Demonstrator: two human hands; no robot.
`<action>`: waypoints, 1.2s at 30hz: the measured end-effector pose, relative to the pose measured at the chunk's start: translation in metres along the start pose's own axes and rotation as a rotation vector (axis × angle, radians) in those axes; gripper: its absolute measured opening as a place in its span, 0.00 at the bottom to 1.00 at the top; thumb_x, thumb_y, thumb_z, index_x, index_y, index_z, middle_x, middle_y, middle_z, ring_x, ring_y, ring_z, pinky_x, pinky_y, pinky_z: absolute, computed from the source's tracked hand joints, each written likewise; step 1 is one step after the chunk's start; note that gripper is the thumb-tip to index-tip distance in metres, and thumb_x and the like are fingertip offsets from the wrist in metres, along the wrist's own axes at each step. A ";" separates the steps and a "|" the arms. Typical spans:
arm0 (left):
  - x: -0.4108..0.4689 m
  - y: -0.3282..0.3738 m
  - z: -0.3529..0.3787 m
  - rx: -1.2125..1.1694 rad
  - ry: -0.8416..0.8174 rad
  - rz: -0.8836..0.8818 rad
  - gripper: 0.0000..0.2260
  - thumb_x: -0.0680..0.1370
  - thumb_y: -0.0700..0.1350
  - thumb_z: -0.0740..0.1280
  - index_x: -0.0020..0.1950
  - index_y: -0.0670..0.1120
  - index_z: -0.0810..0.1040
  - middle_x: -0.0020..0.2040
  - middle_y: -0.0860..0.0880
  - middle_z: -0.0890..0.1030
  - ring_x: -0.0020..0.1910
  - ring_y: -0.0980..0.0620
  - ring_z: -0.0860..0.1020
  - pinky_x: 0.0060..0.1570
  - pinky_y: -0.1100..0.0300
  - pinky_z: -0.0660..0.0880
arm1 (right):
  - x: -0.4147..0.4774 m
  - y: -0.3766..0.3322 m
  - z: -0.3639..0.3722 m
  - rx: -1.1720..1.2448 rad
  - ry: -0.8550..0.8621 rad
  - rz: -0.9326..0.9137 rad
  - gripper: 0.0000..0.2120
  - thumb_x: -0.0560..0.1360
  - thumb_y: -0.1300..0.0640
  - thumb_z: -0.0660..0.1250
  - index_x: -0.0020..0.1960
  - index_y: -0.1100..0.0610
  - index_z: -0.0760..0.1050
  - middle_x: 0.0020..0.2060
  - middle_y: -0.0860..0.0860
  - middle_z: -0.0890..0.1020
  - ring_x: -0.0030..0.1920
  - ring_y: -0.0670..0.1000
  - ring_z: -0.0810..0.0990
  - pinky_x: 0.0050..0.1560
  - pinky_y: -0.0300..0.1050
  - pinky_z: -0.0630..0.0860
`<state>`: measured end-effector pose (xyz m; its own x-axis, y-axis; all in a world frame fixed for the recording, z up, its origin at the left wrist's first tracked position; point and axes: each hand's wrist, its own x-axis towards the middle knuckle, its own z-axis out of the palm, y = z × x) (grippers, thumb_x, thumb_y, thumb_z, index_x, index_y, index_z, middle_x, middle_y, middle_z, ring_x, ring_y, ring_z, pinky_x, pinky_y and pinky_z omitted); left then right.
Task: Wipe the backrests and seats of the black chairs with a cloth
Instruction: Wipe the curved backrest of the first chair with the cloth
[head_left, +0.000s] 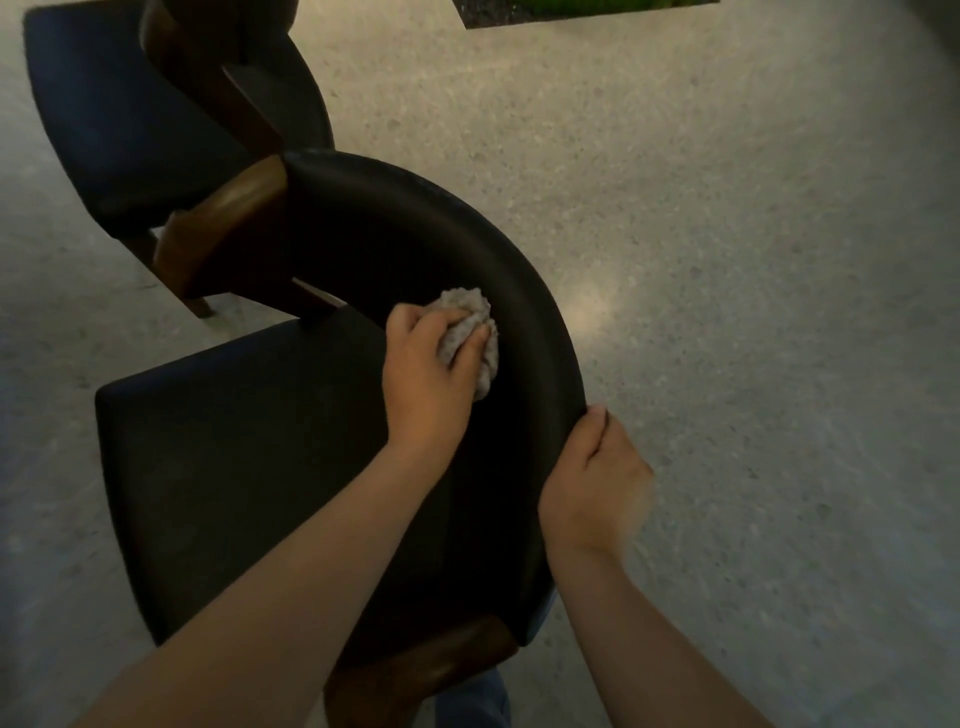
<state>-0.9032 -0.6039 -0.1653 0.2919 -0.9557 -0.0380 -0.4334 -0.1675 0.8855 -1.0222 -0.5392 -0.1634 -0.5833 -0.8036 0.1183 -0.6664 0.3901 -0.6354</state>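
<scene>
A black chair with a curved padded backrest (467, 244) and a flat black seat (234, 467) stands right below me. My left hand (426, 384) grips a bunched grey-white cloth (475, 332) and presses it against the inner face of the backrest, just above the seat. My right hand (597, 478) holds the backrest's outer top edge, thumb on the rim and fingers wrapped behind it, out of sight. A second black chair (130, 104) with the same wooden frame stands at the upper left.
Brown wooden arm ends (223, 228) join the backrest at both tips, the near one (441, 660) by my legs. Pale speckled floor (727, 260) spreads wide to the right. A dark planter edge (545, 13) with green shows at the top.
</scene>
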 end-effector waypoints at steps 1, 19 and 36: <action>0.004 0.003 -0.002 -0.031 0.014 0.028 0.11 0.78 0.48 0.68 0.59 0.47 0.78 0.57 0.56 0.69 0.53 0.69 0.71 0.53 0.78 0.68 | 0.000 0.001 0.000 0.000 -0.001 0.001 0.19 0.80 0.52 0.53 0.32 0.53 0.68 0.23 0.43 0.66 0.23 0.41 0.65 0.26 0.37 0.55; -0.010 -0.022 0.016 -0.155 0.047 -0.153 0.10 0.79 0.47 0.66 0.60 0.51 0.76 0.59 0.56 0.70 0.55 0.64 0.74 0.53 0.69 0.74 | 0.001 0.002 0.000 0.022 0.012 -0.007 0.19 0.80 0.52 0.53 0.32 0.54 0.69 0.23 0.44 0.67 0.23 0.44 0.66 0.25 0.38 0.57; -0.008 -0.072 0.009 -0.015 -0.126 -0.264 0.14 0.79 0.46 0.67 0.65 0.49 0.76 0.58 0.54 0.72 0.54 0.58 0.76 0.49 0.68 0.72 | 0.001 0.003 -0.001 0.043 -0.038 0.015 0.21 0.83 0.55 0.55 0.32 0.55 0.68 0.23 0.46 0.68 0.23 0.47 0.65 0.26 0.40 0.58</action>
<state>-0.8815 -0.5864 -0.2330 0.2847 -0.9022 -0.3241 -0.3436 -0.4117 0.8441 -1.0249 -0.5382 -0.1650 -0.5743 -0.8147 0.0797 -0.6364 0.3831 -0.6695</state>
